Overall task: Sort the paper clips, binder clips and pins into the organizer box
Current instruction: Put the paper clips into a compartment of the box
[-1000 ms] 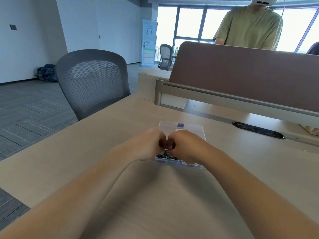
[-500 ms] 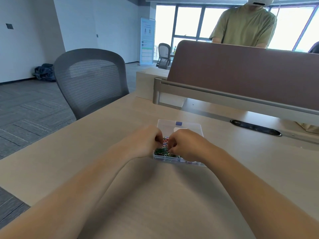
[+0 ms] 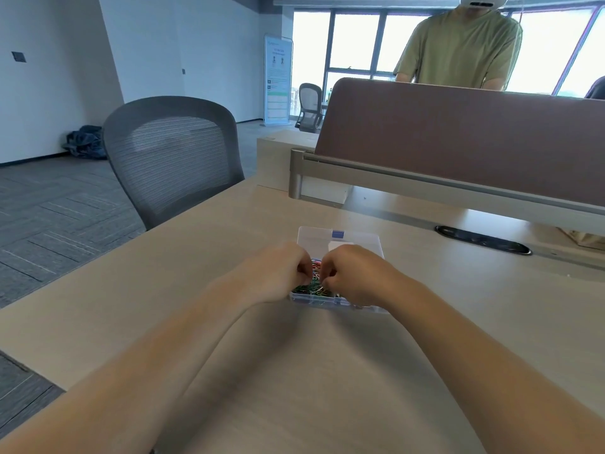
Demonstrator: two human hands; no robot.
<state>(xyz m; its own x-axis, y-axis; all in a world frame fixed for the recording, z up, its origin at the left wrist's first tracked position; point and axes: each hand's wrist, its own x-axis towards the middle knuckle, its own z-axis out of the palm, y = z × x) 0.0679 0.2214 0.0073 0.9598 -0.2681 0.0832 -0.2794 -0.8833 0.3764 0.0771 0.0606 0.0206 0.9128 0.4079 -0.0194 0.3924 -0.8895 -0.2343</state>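
A clear organizer box [image 3: 314,237] sits on the light wood desk [image 3: 294,371], with a blue latch [image 3: 338,234] on its far edge. Both hands hang over the near half of the box, backs up and knuckles close together. The left hand [image 3: 278,273] covers the box's near-left part and the right hand [image 3: 353,276] its near-right part. The left fingers [image 3: 302,268] and the right fingers [image 3: 329,273] are curled inward, tips turned down into the box. I cannot tell whether either set pinches anything. Coloured paper clips [image 3: 315,276] show in the narrow gap between the two hands, red and white ones right at the fingertips and green ones heaped just nearer in the box. Beyond the box stand a brown divider panel [image 3: 458,132] and a person in an olive shirt [image 3: 458,44]. Left of the box, past the desk edge, stands a grey mesh chair [image 3: 170,158].
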